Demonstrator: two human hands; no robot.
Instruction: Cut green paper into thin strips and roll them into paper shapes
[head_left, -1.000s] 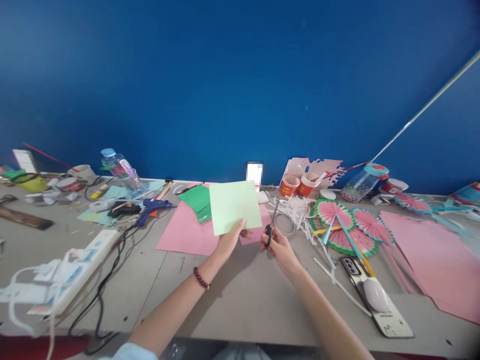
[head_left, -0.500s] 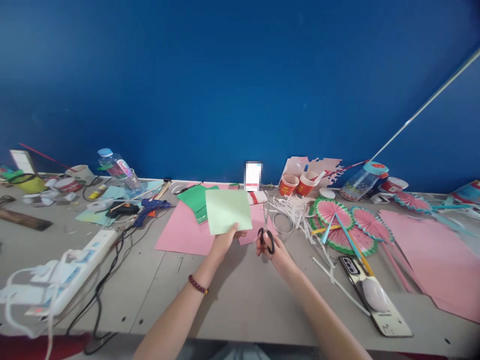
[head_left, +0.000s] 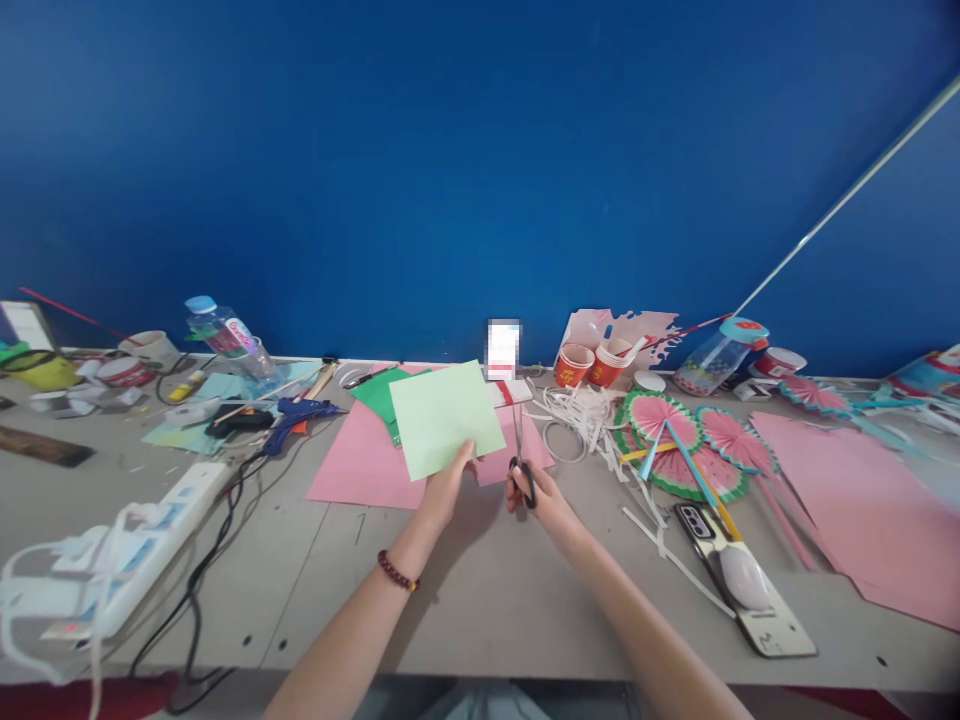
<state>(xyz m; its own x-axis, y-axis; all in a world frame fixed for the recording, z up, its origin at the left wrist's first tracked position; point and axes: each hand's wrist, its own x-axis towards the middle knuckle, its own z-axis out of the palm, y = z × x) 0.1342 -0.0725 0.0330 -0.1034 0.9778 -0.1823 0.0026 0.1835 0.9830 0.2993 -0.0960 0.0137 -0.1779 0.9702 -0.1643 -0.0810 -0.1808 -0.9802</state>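
Note:
My left hand (head_left: 444, 488) pinches the lower right edge of a light green sheet of paper (head_left: 442, 418) and holds it up above the table, tilted slightly. Just to its right, my right hand (head_left: 541, 497) grips black-handled scissors (head_left: 520, 462) with the blades pointing up and away, close beside the sheet's right edge. Under both lies a pink sheet (head_left: 367, 466) with a dark green sheet (head_left: 381, 394) on it. A beaded bracelet (head_left: 397, 571) sits on my left wrist.
Pink and green paper fans (head_left: 679, 440), white paper strips (head_left: 581, 412), red paper cups (head_left: 589, 364), a phone (head_left: 739, 575) and a large pink sheet (head_left: 862, 500) lie to the right. A power strip (head_left: 142, 545) with cables, a glue gun (head_left: 300, 415) and a water bottle (head_left: 229, 335) are at left.
The light green sheet has dropped a little and shifted left. My right hand has brought the scissors left, closer to the sheet's right edge, and turned the blades upright.

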